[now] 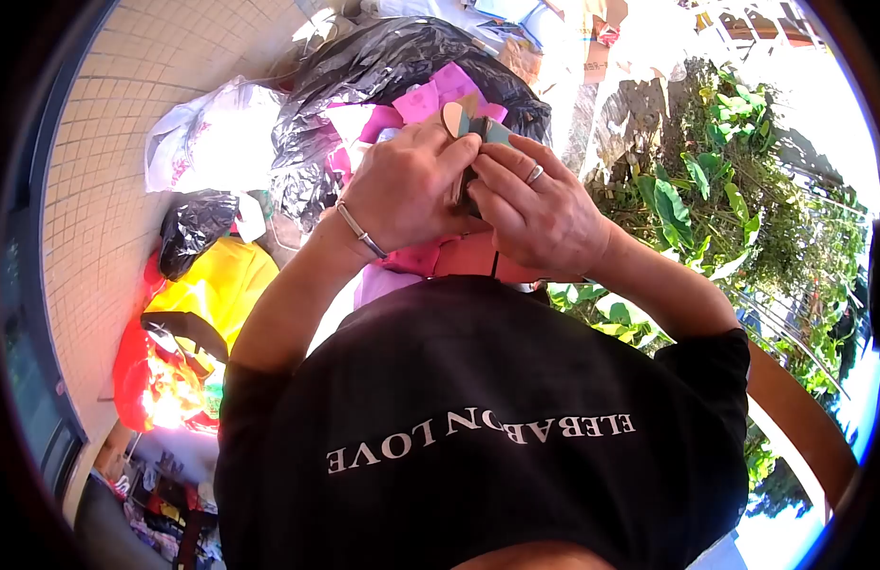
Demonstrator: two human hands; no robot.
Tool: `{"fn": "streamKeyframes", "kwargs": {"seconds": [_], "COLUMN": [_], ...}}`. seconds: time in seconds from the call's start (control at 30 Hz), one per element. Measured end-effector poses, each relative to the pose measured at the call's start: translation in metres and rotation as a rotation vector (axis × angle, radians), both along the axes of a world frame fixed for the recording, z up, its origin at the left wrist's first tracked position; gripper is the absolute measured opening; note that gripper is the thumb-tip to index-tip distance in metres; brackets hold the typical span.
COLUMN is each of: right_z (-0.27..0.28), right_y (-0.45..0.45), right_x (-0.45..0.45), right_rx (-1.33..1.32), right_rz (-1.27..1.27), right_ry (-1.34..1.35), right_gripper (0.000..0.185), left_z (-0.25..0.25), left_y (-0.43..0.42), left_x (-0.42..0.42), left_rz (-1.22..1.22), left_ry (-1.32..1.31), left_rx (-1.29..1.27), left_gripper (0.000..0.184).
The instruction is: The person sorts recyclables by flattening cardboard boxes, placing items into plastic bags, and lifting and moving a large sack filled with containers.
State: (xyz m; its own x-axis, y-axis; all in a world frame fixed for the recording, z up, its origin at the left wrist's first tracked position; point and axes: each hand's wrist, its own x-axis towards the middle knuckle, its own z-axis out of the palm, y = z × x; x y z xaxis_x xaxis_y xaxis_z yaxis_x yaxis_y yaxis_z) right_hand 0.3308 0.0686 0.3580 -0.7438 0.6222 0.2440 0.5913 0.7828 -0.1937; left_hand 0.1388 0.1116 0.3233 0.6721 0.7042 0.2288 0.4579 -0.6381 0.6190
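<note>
Both hands meet in front of my chest around a small layered bundle of pieces (495, 132), light blue, brown and dark. My left hand (407, 185), with a bracelet at the wrist, pinches the bundle from the left, its thumb pointing to the right. From the other side my right hand (540, 204), wearing a ring, holds it with bent fingers. The fingers hide most of the bundle. Just beyond the hands, pink pieces (444, 90) lie on a large black plastic bag (364, 62).
A white bag (217, 138), a small black bag (198, 228), and yellow (221, 285) and red bags (131, 370) stand left, beside a tiled wall (117, 123). Green plants (673, 209) grow at the right. Cardboard (602, 47) and papers lie at the top.
</note>
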Motion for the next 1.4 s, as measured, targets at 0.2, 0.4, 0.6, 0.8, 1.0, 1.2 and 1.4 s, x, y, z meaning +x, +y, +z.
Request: {"fn": "streamKeyframes", "kwargs": {"seconds": [0.2, 0.4, 0.6, 0.8, 1.0, 1.2, 1.4], "right_z": [-0.055, -0.100, -0.133, -0.146, -0.159, -0.171, -0.167], "right_y": [0.027, 0.045, 0.067, 0.083, 0.089, 0.096, 0.108], "right_x": [-0.011, -0.028, -0.044, -0.063, -0.072, -0.084, -0.085], "right_rx": [-0.131, -0.202, -0.270, -0.404, -0.543, -0.553, -0.708], "right_rz": [0.090, 0.179, 0.293, 0.340, 0.403, 0.388, 0.399], "right_ry": [0.068, 0.035, 0.026, 0.127, 0.070, 0.198, 0.180], "right_gripper": [0.042, 0.031, 0.032, 0.028, 0.027, 0.027, 0.022], "left_z": [-0.055, -0.104, -0.136, -0.146, -0.163, -0.173, -0.179], "left_y": [0.016, 0.019, 0.027, 0.029, 0.027, 0.030, 0.029], "left_x": [-0.011, -0.031, -0.051, -0.068, -0.080, -0.082, -0.078], "left_rz": [0.049, 0.022, 0.011, 0.026, 0.010, 0.075, 0.095], "left_ry": [0.028, -0.046, -0.012, -0.034, -0.027, -0.049, -0.223], "left_rx": [0.068, -0.023, -0.068, -0.239, -0.273, -0.183, -0.306], "left_gripper": [0.069, 0.079, 0.073, 0.073, 0.067, 0.062, 0.059]}}
